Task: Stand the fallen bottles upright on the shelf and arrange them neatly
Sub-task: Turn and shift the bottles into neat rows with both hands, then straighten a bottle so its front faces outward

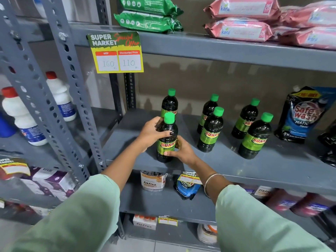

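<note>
Several dark bottles with green caps and green "Sunny" labels stand upright on the grey shelf [227,166]. The front-left bottle [168,128] stands near the shelf's front edge, and both hands hold it. My left hand [151,132] wraps its upper body from the left. My right hand [180,149] grips its lower body from the right. Another bottle [169,102] stands right behind it. Two pairs stand further right: a front bottle [211,131] with one [208,110] behind, and a front bottle [255,138] with one [245,119] behind.
A blue Safe Wash pouch [301,115] stands at the shelf's right. A price card [116,52] hangs from the upper shelf, which carries green and pink wipe packs [241,30]. White bottles with red caps [21,117] stand on the left rack. Packets lie on the lower shelves.
</note>
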{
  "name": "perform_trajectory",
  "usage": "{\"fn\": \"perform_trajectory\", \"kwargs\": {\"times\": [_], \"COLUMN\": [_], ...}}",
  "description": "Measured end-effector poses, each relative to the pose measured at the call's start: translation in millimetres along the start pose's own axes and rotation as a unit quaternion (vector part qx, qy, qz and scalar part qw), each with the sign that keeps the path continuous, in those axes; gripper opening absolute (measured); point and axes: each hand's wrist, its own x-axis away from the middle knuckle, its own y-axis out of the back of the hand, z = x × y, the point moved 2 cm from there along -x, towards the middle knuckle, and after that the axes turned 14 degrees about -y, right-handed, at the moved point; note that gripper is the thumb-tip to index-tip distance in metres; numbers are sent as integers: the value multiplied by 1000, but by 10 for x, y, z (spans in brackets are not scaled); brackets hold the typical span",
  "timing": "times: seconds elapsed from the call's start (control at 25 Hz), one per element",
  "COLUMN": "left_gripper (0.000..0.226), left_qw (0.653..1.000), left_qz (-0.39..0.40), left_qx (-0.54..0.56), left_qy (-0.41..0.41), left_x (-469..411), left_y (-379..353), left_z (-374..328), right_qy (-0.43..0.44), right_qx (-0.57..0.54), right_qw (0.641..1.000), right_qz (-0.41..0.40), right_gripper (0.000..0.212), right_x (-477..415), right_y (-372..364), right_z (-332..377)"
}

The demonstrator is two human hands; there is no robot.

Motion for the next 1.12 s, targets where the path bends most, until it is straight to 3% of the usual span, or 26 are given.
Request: {"fn": "perform_trajectory", "kwargs": {"times": [0.24, 0.32, 0.4, 0.48, 0.56, 0.68, 0.8, 0.92, 1.12], "left_gripper": [53, 61, 52, 39, 33, 46, 69, 56, 50], "left_qw": [998, 984, 941, 902, 908, 955, 985, 990, 993], "left_qz": [-6, -91, -179, -183, -124, -60, 25, 101, 57], "left_qx": [-55, -133, -213, -258, -245, -191, -160, -93, -103], "left_qy": [-7, -70, -193, -294, -315, -220, -55, 8, 7], "left_x": [35, 46, 37, -5, -101, -417, -744, -840, -746], "left_y": [-26, -63, -204, -498, -806, -1211, -1379, -1460, -1518], "left_z": [-85, -235, -443, -586, -615, -555, -427, -349, -332], "right_qy": [-2, -11, -28, -72, -121, -95, -47, -44, -23], "right_qx": [28, 15, 0, 11, 27, -5, -6, -44, -58], "right_qw": [1000, 997, 985, 968, 950, 958, 984, 993, 994], "right_qz": [-10, -75, -168, -241, -286, -270, -173, -102, -94], "right_gripper": [76, 65, 36, 20, 22, 54, 78, 80, 69], "right_x": [101, 161, 203, 230, 237, 148, -46, -185, -98], "right_y": [91, 281, 564, 879, 1129, 1460, 1560, 1507, 1528], "right_z": [-8, -83, -222, -373, -473, -464, -344, -279, -321]}}
